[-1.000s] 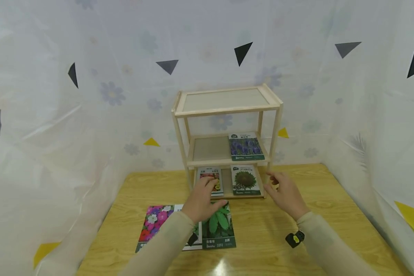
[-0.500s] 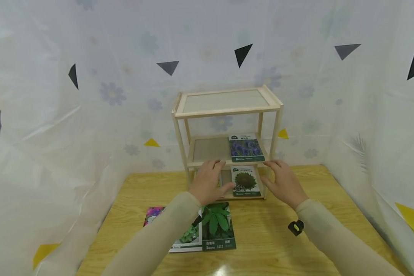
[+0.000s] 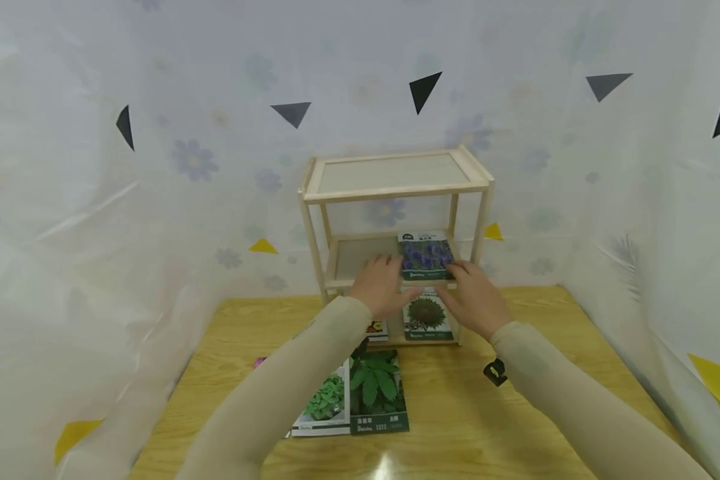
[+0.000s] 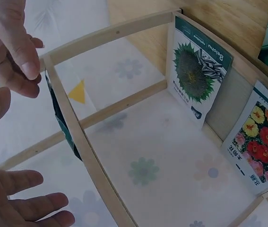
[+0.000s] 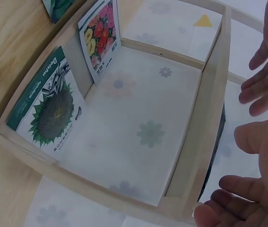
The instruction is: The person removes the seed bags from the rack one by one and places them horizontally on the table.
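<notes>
My left hand [image 3: 379, 288] is at the front of the middle shelf, its fingers extended beside the left edge of a seed packet with purple flowers [image 3: 426, 257]. My right hand [image 3: 475, 300] is at that packet's lower right corner, fingers slightly bent. Whether either hand touches the packet cannot be told. Both wrist views show gaps between the fingers and nothing held. A sunflower seed packet [image 3: 427, 315] lies on the bottom shelf under the hands. Left of it is a packet with red and yellow flowers [image 4: 262, 139], mostly hidden by my left arm in the head view.
A three-tier wooden rack [image 3: 396, 195] stands at the back of the wooden table [image 3: 486, 427]. In front of it lie a packet with dark green leaves [image 3: 379, 393] and a white-edged leafy packet [image 3: 327, 403]. A pink-flowered packet is mostly covered by my left sleeve.
Both hands have risen from the bottom shelf to the middle shelf and moved closer together, toward either side of the purple-flower packet. The packets look unmoved.
</notes>
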`<state>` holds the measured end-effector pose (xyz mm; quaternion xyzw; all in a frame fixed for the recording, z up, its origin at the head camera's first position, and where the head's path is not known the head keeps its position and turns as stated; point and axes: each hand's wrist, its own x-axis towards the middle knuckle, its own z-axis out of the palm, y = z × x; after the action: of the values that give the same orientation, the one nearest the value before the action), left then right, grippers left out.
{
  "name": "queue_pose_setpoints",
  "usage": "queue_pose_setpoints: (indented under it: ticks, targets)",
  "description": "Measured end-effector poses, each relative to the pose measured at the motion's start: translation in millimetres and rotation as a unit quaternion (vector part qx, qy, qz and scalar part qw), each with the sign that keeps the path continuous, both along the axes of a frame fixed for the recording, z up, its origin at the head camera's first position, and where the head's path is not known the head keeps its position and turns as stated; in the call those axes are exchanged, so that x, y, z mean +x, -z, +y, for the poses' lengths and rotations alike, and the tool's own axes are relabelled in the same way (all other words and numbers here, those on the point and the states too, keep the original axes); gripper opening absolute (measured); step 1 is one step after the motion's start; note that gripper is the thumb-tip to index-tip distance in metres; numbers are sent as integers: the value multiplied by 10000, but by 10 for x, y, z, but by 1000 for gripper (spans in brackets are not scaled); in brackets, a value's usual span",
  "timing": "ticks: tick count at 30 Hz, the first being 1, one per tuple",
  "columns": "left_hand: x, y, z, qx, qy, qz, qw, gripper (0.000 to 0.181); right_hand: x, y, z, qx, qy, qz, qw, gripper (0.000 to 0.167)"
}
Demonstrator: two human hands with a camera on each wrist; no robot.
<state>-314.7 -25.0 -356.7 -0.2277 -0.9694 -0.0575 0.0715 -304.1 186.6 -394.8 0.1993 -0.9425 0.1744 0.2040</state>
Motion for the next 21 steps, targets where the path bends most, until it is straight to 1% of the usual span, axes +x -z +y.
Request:
queue_pose_setpoints:
  ticks: [3, 5, 8, 10, 12, 14, 18, 21]
  targets:
    - [-97, -31, 67, -78, -193, -97, 9997, 82, -48, -49, -59, 88, 118, -292, 9995, 57]
    - [-153, -32, 110, -152, -318, -116, 9993, 81, -75, -80, -92, 140, 210, -463, 9986, 58]
    - [-234, 1, 167, -166, -469, -178, 9986, 80, -118, -117, -139, 282, 393, -670, 9966, 59]
    - [-290, 44, 201, -145, -553, -217, 9981, 80, -148, -129, -172, 397, 507, -721, 9953, 59]
    - [-336, 85, 227, -103, -638, -275, 9975, 79, -181, -127, -201, 524, 574, -658, 9948, 59]
    - [-360, 111, 251, -92, -744, -341, 9966, 76, -209, -108, -220, 640, 644, -535, 9944, 57]
    - [-382, 151, 290, -194, -925, -419, 9946, 72, -240, -74, -245, 832, 713, -175, 9938, 54]
    - [-383, 162, 310, -226, -969, -455, 9940, 69, -255, -64, -256, 976, 690, 189, 9926, 51]
